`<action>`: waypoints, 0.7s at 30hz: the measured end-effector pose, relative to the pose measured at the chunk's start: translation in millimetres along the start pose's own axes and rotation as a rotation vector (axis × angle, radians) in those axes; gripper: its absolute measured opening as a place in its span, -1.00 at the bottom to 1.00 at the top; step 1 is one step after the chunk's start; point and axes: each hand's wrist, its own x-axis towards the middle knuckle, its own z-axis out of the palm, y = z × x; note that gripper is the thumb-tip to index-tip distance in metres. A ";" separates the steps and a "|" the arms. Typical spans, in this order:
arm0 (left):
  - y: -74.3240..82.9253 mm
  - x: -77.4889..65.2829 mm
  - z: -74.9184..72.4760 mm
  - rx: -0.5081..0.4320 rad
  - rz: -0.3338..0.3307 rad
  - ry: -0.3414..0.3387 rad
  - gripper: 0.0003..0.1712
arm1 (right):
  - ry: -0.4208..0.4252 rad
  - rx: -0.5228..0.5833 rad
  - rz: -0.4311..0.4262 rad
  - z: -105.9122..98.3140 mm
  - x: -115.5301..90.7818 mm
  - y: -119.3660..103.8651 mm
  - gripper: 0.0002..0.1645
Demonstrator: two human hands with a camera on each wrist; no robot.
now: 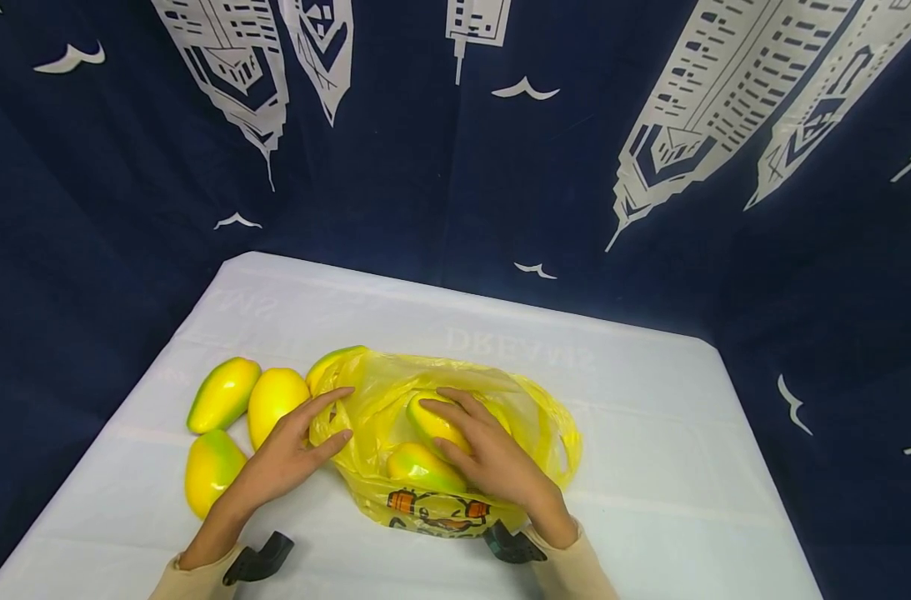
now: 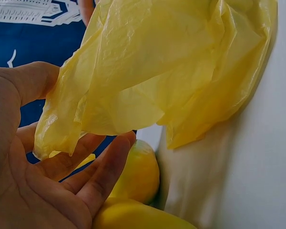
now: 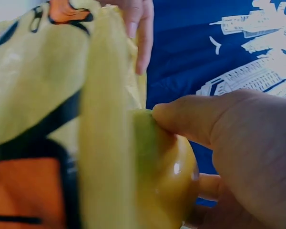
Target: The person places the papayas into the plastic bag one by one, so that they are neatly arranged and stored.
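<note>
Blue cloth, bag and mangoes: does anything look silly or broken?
The buildings on the blue cloth look odd: they hang upside down, pointed tops aiming downward. I see no damage on the bag or the mangoes.

Reads "DREAMS" (image 1: 518, 342) faintly, in flipped letters on the white tablecloth (image 1: 673, 417); shows fainter lettering (image 1: 248, 305) near the far-left corner, illegible.
</note>
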 end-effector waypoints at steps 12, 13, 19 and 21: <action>1.2 0.1 -0.2 -0.004 -0.007 -0.004 -0.32 | -0.010 -0.041 -0.002 10.7 0.2 4.1 -0.46; 1.2 0.0 -0.3 -0.005 -0.006 -0.004 -0.32 | -0.010 -0.041 0.000 11.0 0.3 4.4 -0.47; 1.2 -0.4 -0.6 -0.002 -0.001 -0.003 -0.32 | -0.017 -0.033 0.020 11.5 -0.2 6.7 -0.51; 1.1 -0.7 -0.6 0.000 -0.001 -0.002 -0.32 | -0.019 -0.032 0.036 11.2 -1.2 7.1 -0.52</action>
